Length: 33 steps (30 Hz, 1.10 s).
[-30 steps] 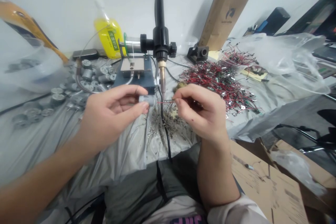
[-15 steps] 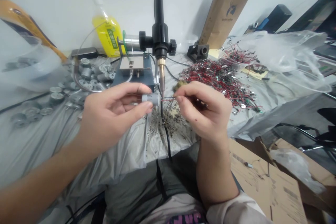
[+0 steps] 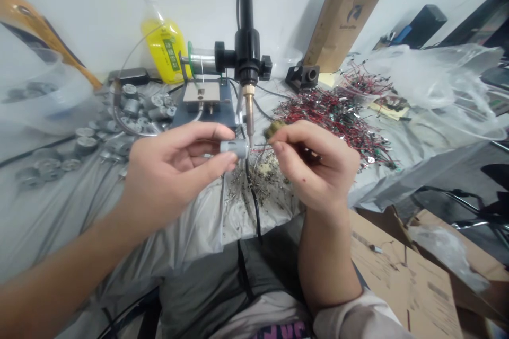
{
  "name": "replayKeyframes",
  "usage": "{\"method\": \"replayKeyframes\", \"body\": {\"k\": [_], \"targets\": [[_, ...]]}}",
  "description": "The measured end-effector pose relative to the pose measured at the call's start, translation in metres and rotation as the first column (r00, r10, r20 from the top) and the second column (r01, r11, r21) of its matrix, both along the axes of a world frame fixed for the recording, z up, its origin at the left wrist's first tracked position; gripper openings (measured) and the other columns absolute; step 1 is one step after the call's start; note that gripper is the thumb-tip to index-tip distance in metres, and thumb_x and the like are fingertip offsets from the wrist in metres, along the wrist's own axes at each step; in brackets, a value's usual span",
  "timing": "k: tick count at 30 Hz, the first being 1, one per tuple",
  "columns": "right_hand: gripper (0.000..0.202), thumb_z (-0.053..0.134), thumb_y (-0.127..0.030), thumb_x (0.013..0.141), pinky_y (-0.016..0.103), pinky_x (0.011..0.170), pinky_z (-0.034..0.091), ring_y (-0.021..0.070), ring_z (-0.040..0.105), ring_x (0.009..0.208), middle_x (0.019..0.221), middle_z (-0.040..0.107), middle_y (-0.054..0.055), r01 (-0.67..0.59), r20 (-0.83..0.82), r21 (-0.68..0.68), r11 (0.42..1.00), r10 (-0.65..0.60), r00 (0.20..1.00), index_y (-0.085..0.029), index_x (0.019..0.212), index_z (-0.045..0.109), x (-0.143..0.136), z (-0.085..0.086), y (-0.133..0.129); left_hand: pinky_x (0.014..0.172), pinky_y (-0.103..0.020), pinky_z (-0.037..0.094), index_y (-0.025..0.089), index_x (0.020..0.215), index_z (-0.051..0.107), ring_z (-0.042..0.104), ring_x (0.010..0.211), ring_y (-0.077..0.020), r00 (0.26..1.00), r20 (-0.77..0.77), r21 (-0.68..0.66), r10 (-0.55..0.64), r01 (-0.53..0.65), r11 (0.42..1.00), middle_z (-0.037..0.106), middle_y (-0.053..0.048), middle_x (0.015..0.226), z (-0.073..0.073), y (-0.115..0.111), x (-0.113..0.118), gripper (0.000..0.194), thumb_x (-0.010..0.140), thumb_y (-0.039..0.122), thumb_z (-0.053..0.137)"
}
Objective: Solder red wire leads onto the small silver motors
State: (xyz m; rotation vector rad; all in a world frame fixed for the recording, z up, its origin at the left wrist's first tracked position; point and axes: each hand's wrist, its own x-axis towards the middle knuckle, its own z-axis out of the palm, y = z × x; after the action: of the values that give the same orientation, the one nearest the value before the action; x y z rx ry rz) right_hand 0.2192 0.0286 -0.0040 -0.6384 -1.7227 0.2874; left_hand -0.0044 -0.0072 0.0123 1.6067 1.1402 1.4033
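A small grey cylindrical motor (image 3: 234, 148) lies sideways between the thumb and fingers of my left hand (image 3: 175, 164). The end facing right is close to the tip of an upright soldering iron (image 3: 249, 116), held in a black stand clamp; whether they touch I cannot tell. My right hand (image 3: 318, 161) pinches thin red and dark wires (image 3: 261, 146) that stretch left toward the motor's end. A solder spool (image 3: 202, 62) with a green rim sits beside the clamp, above a metal feeder block (image 3: 202, 94).
Many grey motors (image 3: 131, 106) are heaped at left, near a translucent tub (image 3: 59, 90). A tangle of red and black wires (image 3: 330, 116) covers the right side. Solder scraps (image 3: 258, 185) lie below the iron. Behind stand a yellow bottle (image 3: 167, 53) and a paper bag (image 3: 350, 10).
The view has shifted slightly. The wires in my right hand have drawn a little to the right, and the motor's end now sits nearer the iron's left side.
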Motion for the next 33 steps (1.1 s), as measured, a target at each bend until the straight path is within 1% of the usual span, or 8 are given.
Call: {"method": "replayKeyframes", "body": {"k": [5, 12, 19, 23, 29, 33], "targets": [[0.014, 0.069, -0.011, 0.096, 0.029, 0.063, 0.052, 0.0132, 0.062, 0.068, 0.08, 0.072, 0.0, -0.011, -0.01, 0.014, 1.0, 0.011, 1.0, -0.022, 0.091, 0.074, 0.0001, -0.0007, 0.0007, 0.092, -0.026, 0.075, 0.029, 0.11, 0.085, 0.082, 0.092, -0.0195, 1.0, 0.007, -0.005, -0.011, 0.011, 1.0, 0.082, 0.001, 0.107, -0.0003, -0.0003, -0.0007, 0.024, 0.088, 0.021, 0.091], [0.013, 0.068, -0.013, 0.097, 0.03, 0.061, 0.052, 0.0139, 0.061, 0.067, 0.079, 0.071, 0.001, 0.006, 0.001, 0.008, 1.0, -0.006, 1.0, -0.022, 0.09, 0.075, 0.0005, -0.0006, 0.0006, 0.091, -0.024, 0.075, 0.022, 0.111, 0.085, 0.081, 0.091, -0.0186, 0.998, 0.048, 0.023, -0.029, 0.028, 0.999, 0.083, -0.002, 0.107, -0.0008, 0.0003, 0.0013, 0.022, 0.09, 0.019, 0.091], [0.014, 0.068, -0.011, 0.097, 0.029, 0.061, 0.051, 0.0129, 0.06, 0.067, 0.079, 0.071, 0.0, -0.008, 0.006, 0.02, 1.0, 0.008, 1.0, -0.022, 0.091, 0.074, 0.001, -0.0007, 0.0009, 0.092, -0.021, 0.073, 0.022, 0.111, 0.085, 0.081, 0.091, -0.0174, 0.999, 0.03, 0.032, -0.039, 0.038, 0.999, 0.083, -0.001, 0.108, 0.0006, -0.0009, -0.0008, 0.021, 0.091, 0.018, 0.09], [0.013, 0.068, -0.013, 0.097, 0.03, 0.06, 0.051, 0.0137, 0.061, 0.066, 0.079, 0.071, 0.001, 0.002, 0.008, 0.011, 1.0, -0.002, 1.0, -0.022, 0.091, 0.075, 0.0008, -0.0007, 0.0009, 0.09, -0.02, 0.073, 0.022, 0.111, 0.085, 0.081, 0.089, -0.0173, 1.0, 0.001, 0.042, -0.023, 0.023, 0.999, 0.083, -0.001, 0.105, 0.0004, -0.0012, -0.0006, 0.022, 0.091, 0.017, 0.09], [0.013, 0.069, -0.014, 0.097, 0.03, 0.062, 0.054, 0.0146, 0.062, 0.068, 0.08, 0.071, 0.001, 0.018, 0.009, 0.02, 1.0, -0.018, 1.0, -0.023, 0.09, 0.075, 0.0008, -0.0014, 0.0011, 0.088, -0.021, 0.074, 0.023, 0.109, 0.085, 0.082, 0.086, -0.0165, 1.0, 0.027, 0.051, -0.008, 0.007, 0.999, 0.083, -0.001, 0.104, 0.0012, -0.0012, 0.0021, 0.021, 0.09, 0.018, 0.091], [0.013, 0.07, -0.014, 0.097, 0.031, 0.062, 0.053, 0.0145, 0.062, 0.067, 0.08, 0.072, 0.001, 0.025, 0.007, 0.025, 0.999, -0.025, 1.0, -0.024, 0.09, 0.075, 0.0006, -0.0014, 0.0014, 0.089, -0.02, 0.074, 0.023, 0.11, 0.085, 0.082, 0.086, -0.0155, 0.999, 0.037, 0.04, -0.03, 0.028, 0.999, 0.083, 0.001, 0.103, 0.0016, -0.002, 0.0021, 0.02, 0.091, 0.018, 0.09]]}}
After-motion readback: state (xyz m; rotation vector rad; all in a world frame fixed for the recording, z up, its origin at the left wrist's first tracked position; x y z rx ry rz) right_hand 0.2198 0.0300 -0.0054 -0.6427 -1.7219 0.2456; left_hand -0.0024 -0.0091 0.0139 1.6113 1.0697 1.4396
